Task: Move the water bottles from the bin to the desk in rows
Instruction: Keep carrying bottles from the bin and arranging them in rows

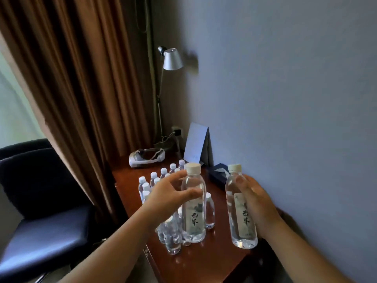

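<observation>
Your right hand (258, 203) is wrapped around a water bottle (240, 209), thumb across its front and fingers curled behind, holding it upright just above the near right part of the desk (200, 262). Your left hand (171, 197) has its fingers spread apart, thumb and fingertips resting lightly against the shoulder of a second bottle (193, 205) — whether it is gripped or just being released you cannot tell from this view, though its base looks to be on the wood. Beyond your left fingertips stand the bottles already placed (161, 176), white caps in two rough lines running away toward the wall corner, and more stand under your left wrist. Roughly a dozen caps show in that far group, one bottle (210, 211) stands just behind the one at your left fingers, and three or four sit below your palm; the clear plastic overlaps, so an exact total is uncertain. Two bottles are in or at your hands. The bin is out of view. To finish this step well, lower the right-hand bottle straight down beside the one at your left fingers, level with it so the row stays even, and let go only once the base sits flat — these are tall and narrow, so a nudge could likely topple the neighbours. One desk lamp (172, 59), one headset (145, 157) and one folded card (195, 145) sit farther back.
</observation>
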`<state>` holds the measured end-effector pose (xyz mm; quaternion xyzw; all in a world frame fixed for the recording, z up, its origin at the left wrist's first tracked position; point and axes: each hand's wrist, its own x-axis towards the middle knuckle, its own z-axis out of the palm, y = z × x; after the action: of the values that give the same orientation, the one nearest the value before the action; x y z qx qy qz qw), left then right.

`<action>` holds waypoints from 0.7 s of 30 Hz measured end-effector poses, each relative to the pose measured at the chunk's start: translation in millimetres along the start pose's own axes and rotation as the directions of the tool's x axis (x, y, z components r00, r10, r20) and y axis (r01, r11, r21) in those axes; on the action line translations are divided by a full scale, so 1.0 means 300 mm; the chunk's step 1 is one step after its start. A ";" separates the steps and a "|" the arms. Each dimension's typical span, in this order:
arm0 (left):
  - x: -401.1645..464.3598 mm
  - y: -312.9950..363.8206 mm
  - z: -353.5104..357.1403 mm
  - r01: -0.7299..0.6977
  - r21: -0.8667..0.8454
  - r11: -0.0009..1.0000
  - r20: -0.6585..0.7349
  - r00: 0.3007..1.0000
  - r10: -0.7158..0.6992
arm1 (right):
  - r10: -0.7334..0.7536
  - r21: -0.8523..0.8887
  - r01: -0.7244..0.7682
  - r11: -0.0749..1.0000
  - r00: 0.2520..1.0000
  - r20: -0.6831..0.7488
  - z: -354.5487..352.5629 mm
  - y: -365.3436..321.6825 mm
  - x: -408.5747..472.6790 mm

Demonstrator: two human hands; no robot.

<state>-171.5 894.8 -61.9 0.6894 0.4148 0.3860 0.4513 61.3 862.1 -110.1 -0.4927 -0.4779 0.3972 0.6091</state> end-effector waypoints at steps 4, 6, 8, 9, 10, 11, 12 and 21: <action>0.305 -0.073 0.001 -0.036 0.045 0.998 0.091 0.995 0.031 | 0.008 -0.033 -0.012 0.999 0.994 -0.106 0.012 0.087 0.200; 0.454 -0.108 0.021 -0.040 0.041 0.998 0.110 0.993 0.036 | 0.010 -0.001 -0.010 1.000 0.984 -0.178 0.006 0.135 0.300; 0.587 -0.149 0.035 -0.053 0.049 0.997 0.143 0.989 0.045 | 0.024 0.023 -0.019 1.000 0.969 -0.246 0.001 0.182 0.391; 0.641 -0.167 0.040 -0.055 0.060 0.997 0.158 0.986 0.045 | 0.032 0.023 -0.027 0.999 0.964 -0.265 0.003 0.202 0.428; 0.697 -0.182 0.042 -0.063 0.078 0.995 0.167 0.985 0.050 | 0.036 0.022 -0.031 0.999 0.960 -0.276 0.006 0.215 0.464; 0.758 -0.197 0.041 -0.076 0.095 0.993 0.166 0.984 0.059 | 0.031 0.015 -0.028 0.999 0.957 -0.289 0.006 0.225 0.505; 0.822 -0.211 0.042 -0.084 0.102 0.991 0.159 0.985 0.067 | 0.028 0.000 -0.030 1.000 0.952 -0.306 0.003 0.236 0.544; 1.188 -0.377 0.184 -0.258 0.417 0.871 0.437 0.898 0.056 | 0.097 -0.186 -0.193 0.963 0.898 -0.429 -0.076 0.405 0.719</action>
<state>-19.4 1234.3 -128.5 0.8748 0.3318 0.1576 0.3161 131.0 1087.3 -189.3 -0.6657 -0.3407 0.2713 0.6060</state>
